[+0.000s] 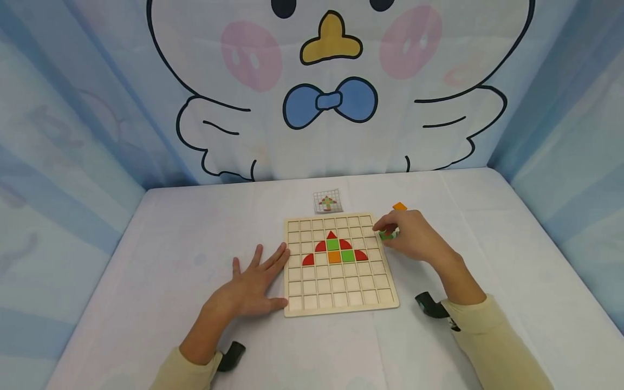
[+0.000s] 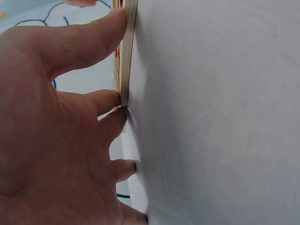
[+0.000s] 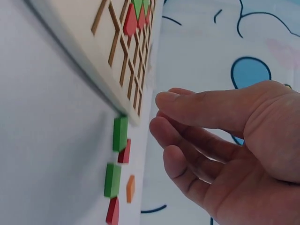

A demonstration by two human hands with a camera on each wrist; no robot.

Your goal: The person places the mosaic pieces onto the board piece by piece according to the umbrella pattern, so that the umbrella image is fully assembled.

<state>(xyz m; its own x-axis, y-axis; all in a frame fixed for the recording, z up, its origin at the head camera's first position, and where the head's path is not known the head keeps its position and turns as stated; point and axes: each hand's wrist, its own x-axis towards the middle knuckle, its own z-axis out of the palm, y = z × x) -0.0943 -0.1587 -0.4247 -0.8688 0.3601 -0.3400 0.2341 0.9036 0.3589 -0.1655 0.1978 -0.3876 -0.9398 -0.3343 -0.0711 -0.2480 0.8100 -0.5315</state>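
Note:
A wooden grid board (image 1: 341,298) lies flat in front of me. On it sit a red triangle (image 1: 331,235), several red quarter-round pieces (image 1: 308,259), two green squares (image 1: 348,255) and an orange square (image 1: 333,257). My left hand (image 1: 248,287) spreads its fingers at the board's left edge, thumb and some fingertips touching it. Past the right edge, my right hand (image 1: 414,233) hovers over loose pieces with fingers loosely bent. In the right wrist view, nothing shows between its fingers. Below them lie green blocks (image 3: 112,180), red pieces (image 3: 113,211) and an orange block (image 3: 130,189).
A small pattern card (image 1: 328,201) with a gridded picture lies behind the board. White cloth covers the table (image 1: 185,233). A printed curtain (image 1: 331,146) stands at the back, with more cloth on both sides. Dark wrist devices show near both sleeves.

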